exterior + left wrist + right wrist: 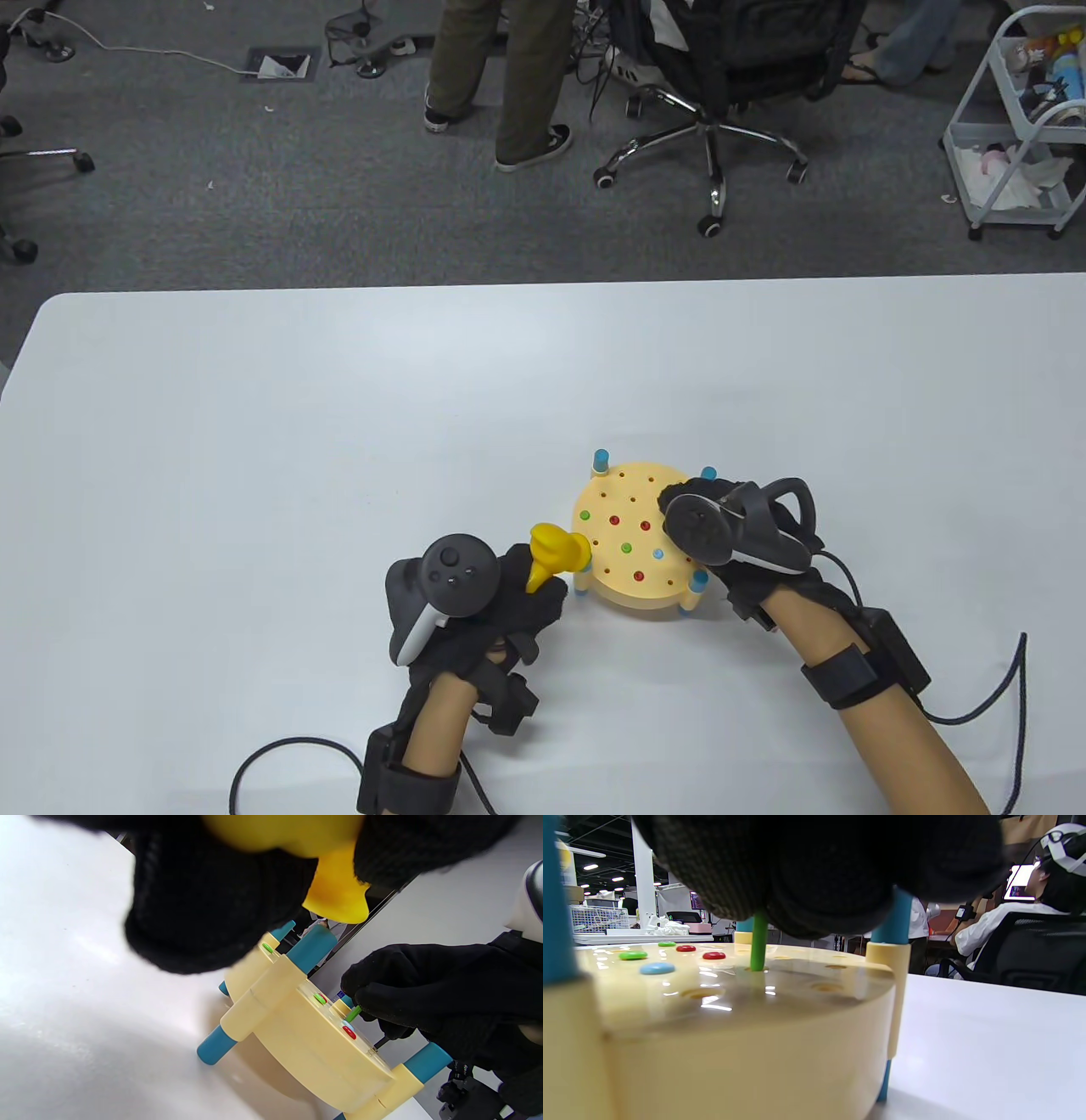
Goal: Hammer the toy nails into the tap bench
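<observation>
The round cream tap bench (632, 531) with blue legs stands on the white table (339, 424). Several red, green and blue nails sit flush in its top. My left hand (509, 607) grips the yellow toy hammer (556, 553) just left of the bench; the hammer also shows in the left wrist view (335, 895). My right hand (679, 501) reaches over the bench's right side and pinches a green nail (759, 942), which stands upright with its tip in a hole. The nail also shows in the left wrist view (353, 1013).
The bench (712, 1027) has several open holes in its top. Beyond the table's far edge there is grey carpet with an office chair (721, 102), a standing person (501, 76) and a white cart (1018, 127).
</observation>
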